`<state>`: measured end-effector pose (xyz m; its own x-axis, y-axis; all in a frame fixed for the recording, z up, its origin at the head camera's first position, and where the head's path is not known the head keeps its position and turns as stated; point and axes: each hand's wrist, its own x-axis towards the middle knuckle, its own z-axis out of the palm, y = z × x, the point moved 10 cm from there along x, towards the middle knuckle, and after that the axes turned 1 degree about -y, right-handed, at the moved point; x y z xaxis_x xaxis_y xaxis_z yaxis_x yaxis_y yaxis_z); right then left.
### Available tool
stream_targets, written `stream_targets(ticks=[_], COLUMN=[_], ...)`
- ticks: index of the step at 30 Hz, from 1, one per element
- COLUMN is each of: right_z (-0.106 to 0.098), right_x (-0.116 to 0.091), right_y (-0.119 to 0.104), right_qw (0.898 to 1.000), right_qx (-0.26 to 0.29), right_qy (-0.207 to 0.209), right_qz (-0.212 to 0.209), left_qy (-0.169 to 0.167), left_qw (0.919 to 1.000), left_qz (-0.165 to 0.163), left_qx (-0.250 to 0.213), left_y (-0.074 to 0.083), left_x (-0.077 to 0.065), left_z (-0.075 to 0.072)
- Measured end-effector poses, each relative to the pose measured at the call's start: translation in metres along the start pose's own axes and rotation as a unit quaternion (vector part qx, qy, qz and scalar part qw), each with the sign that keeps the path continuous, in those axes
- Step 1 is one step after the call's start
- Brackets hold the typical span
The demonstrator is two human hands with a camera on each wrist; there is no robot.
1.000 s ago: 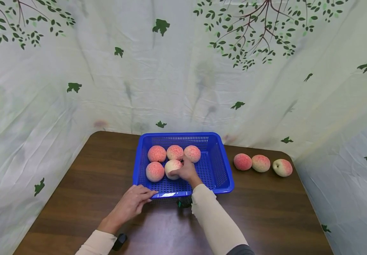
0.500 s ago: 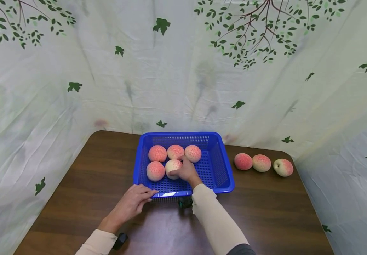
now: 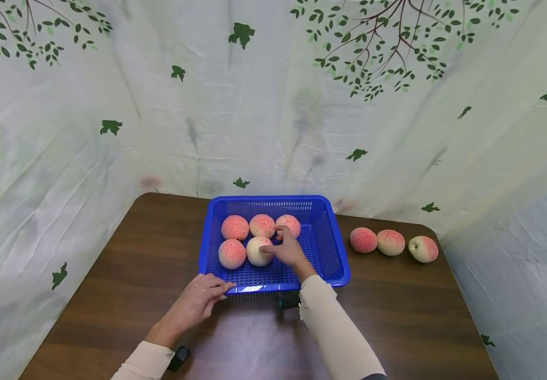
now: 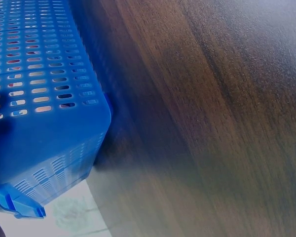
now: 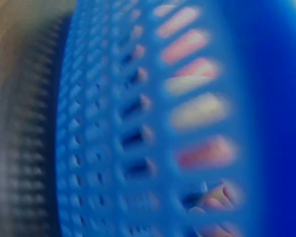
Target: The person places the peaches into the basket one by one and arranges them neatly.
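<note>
In the head view a blue plastic basket (image 3: 334, 248) holds several peaches in two rows. My right hand (image 3: 292, 250) is inside it, its thumb at the right side of a pale peach (image 3: 256, 252) in the front row. Its fingers are spread away from that peach, near the back-right peach (image 3: 288, 224). My left hand (image 3: 197, 301) grips the basket's front rim near the left corner. The left wrist view shows the basket's slotted wall (image 4: 44, 74). The right wrist view is blurred, with peach colours behind the slotted wall (image 5: 158, 118).
Three more peaches lie in a row on the brown table (image 3: 396, 316) right of the basket: a red one (image 3: 363, 240), a paler one (image 3: 390, 243) and a white-and-pink one (image 3: 423, 249). A leaf-printed cloth (image 3: 273, 132) hangs behind the table.
My right hand has moved slightly right and its fingers have loosened from the pale peach, which stays in the front row. My left hand has not moved.
</note>
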<state>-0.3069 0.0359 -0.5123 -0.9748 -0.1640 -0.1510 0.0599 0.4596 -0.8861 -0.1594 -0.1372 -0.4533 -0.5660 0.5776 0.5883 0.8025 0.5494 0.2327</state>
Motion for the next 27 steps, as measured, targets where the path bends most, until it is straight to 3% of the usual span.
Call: stream_targets(ticks=[9, 13, 27], right_z=[-0.044, -0.064, -0.125], right_x=[-0.006, -0.011, -0.026], right_y=[0.006, 0.010, 0.022], right_qw=[0.997, 0.997, 0.988], right_qx=[0.072, 0.077, 0.138], right_qy=[0.022, 0.027, 0.054], right_qz=[0.011, 0.010, -0.040], left_qy=[-0.002, -0.007, 0.007], left_qw=[1.0000, 0.9999, 1.0000], left_qz=[0.004, 0.003, -0.003], left_qx=[0.007, 0.009, -0.003], left_y=[0.000, -0.001, -0.002], left_x=[0.001, 0.001, 0.000], left_z=[0.002, 0.004, 0.003])
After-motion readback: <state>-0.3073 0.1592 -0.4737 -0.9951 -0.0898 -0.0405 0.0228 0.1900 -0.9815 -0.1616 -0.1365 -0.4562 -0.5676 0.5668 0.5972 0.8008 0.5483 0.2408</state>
